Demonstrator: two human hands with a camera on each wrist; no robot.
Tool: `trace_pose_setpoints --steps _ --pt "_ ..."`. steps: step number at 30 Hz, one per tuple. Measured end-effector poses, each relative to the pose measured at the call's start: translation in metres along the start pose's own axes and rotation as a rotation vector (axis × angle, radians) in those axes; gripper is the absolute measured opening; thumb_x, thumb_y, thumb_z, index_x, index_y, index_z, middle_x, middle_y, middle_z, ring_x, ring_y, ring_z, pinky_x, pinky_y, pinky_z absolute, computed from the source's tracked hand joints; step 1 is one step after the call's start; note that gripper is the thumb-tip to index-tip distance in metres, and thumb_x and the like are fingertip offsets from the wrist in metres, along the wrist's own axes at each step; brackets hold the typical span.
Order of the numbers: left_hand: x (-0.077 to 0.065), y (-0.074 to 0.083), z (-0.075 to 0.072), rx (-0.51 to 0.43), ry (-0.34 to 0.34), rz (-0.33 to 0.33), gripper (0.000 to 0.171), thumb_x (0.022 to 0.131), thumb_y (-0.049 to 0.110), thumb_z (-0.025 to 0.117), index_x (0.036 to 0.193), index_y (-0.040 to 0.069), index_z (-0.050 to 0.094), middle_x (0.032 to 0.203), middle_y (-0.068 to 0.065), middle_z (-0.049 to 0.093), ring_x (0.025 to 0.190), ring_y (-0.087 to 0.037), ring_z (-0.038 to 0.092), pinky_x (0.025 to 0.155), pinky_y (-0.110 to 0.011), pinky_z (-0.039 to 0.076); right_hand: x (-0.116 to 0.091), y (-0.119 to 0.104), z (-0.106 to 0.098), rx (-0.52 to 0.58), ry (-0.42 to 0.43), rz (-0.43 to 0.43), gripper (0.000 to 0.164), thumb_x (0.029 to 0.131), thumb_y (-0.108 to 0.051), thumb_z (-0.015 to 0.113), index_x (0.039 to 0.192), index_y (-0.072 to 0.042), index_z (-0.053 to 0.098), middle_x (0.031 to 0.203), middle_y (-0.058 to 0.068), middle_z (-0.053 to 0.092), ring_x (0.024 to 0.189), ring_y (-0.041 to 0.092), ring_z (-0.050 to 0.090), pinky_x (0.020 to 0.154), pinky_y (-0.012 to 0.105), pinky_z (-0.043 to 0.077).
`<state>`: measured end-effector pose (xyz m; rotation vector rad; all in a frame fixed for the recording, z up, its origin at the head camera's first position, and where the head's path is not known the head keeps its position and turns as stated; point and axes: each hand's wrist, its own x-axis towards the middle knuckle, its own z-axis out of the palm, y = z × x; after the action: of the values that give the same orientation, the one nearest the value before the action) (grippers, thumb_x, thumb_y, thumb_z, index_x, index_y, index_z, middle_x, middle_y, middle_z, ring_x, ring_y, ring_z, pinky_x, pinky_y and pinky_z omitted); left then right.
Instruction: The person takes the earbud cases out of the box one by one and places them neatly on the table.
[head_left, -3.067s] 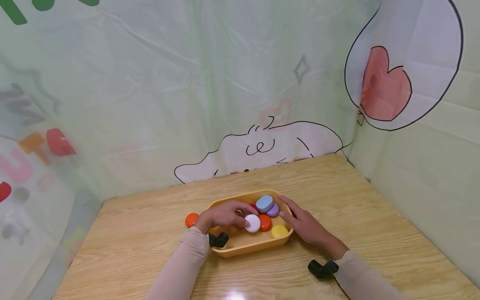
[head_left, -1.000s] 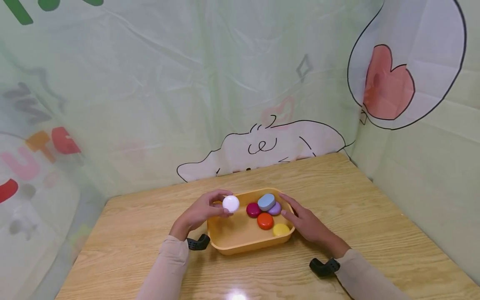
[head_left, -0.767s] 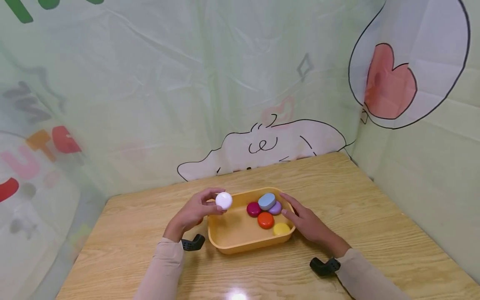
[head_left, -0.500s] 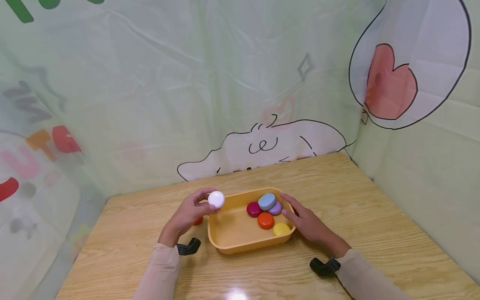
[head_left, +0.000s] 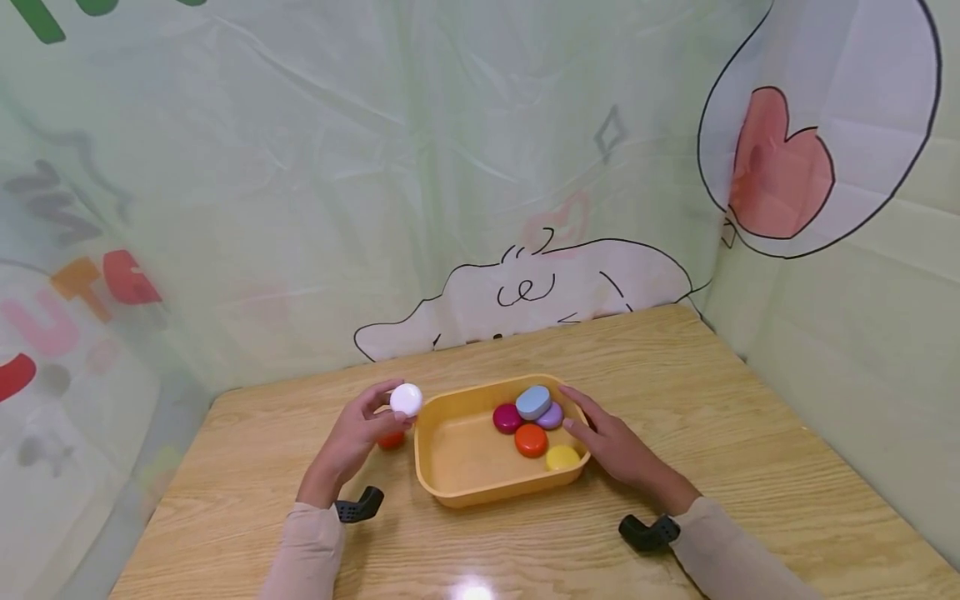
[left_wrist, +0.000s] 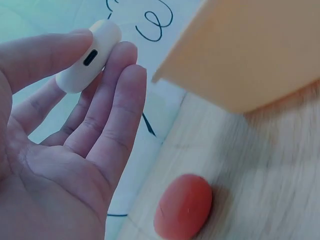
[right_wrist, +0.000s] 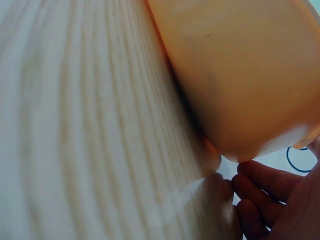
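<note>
My left hand [head_left: 352, 437] pinches a white round case [head_left: 407, 400] between thumb and fingers, raised just outside the left end of the orange tray [head_left: 480, 498]. The left wrist view shows a small dark port on the edge of the white case [left_wrist: 102, 42]. Below that hand, a red-orange rounded piece [left_wrist: 183, 207] lies on the table, partly covered by the hand in the head view. My right hand [head_left: 618, 442] rests against the tray's right end, its fingers fairly straight; in the right wrist view several fingers [right_wrist: 265, 182] touch the tray's outer wall.
Inside the tray, toward its right half, lie a dark pink piece [head_left: 507, 418], a light blue piece [head_left: 533, 402] leaning on a purple one [head_left: 552, 416], a red-orange piece [head_left: 531, 441] and a yellow one [head_left: 562, 458]. A patterned curtain [head_left: 300, 208] stands behind the wooden table [head_left: 262, 467].
My left hand has lifted the white case out of the tray and carried it left past the rim. The right hand stays on the tray.
</note>
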<state>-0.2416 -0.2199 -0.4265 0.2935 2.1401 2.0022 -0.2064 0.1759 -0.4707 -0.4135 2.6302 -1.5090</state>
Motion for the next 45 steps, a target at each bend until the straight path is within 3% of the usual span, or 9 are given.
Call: trace_pose_setpoints --steps 8,14,23,35,45 --pt "-0.004 -0.011 -0.016 -0.005 0.054 0.022 0.057 0.094 0.004 0.068 0.146 0.001 0.043 0.125 -0.022 0.052 0.109 -0.042 0.064 0.093 -0.038 0.054 0.0 -0.002 -0.003 -0.013 0.003 0.001 0.058 0.107 -0.035 0.045 0.16 -0.023 0.025 0.163 0.017 0.023 0.147 0.044 0.022 0.112 0.062 0.024" --pt "-0.005 -0.023 -0.029 -0.018 0.116 -0.01 0.057 0.095 0.002 0.066 0.146 0.001 0.042 0.122 -0.022 0.051 0.104 -0.033 0.068 0.092 -0.035 0.054 0.001 -0.001 -0.003 -0.022 0.01 -0.014 0.057 0.108 -0.034 0.045 0.16 -0.021 0.025 0.162 0.018 0.024 0.147 0.044 0.023 0.112 0.062 0.024" --pt "-0.013 -0.032 -0.046 0.036 0.149 -0.047 0.054 0.097 0.002 0.064 0.146 0.002 0.043 0.126 -0.023 0.05 0.102 -0.03 0.068 0.093 -0.04 0.054 0.002 -0.002 -0.005 -0.022 0.016 -0.031 0.057 0.107 -0.031 0.046 0.16 -0.02 0.025 0.162 0.019 0.024 0.146 0.045 0.024 0.111 0.063 0.025" --pt "-0.02 -0.044 -0.056 0.008 0.248 -0.094 0.053 0.097 -0.006 0.059 0.146 -0.005 0.039 0.124 -0.026 0.047 0.097 -0.027 0.069 0.089 -0.035 0.055 -0.001 0.0 -0.002 -0.009 0.01 -0.019 0.057 0.108 -0.032 0.045 0.16 -0.02 0.025 0.163 0.018 0.023 0.147 0.045 0.022 0.112 0.062 0.023" --pt "-0.026 -0.05 -0.062 0.019 0.263 -0.152 0.052 0.097 -0.006 0.059 0.146 -0.004 0.04 0.123 -0.024 0.05 0.097 -0.027 0.069 0.087 -0.034 0.056 -0.004 -0.002 0.0 -0.009 -0.004 0.001 0.058 0.108 -0.034 0.045 0.16 -0.022 0.024 0.163 0.018 0.023 0.147 0.044 0.022 0.112 0.062 0.025"
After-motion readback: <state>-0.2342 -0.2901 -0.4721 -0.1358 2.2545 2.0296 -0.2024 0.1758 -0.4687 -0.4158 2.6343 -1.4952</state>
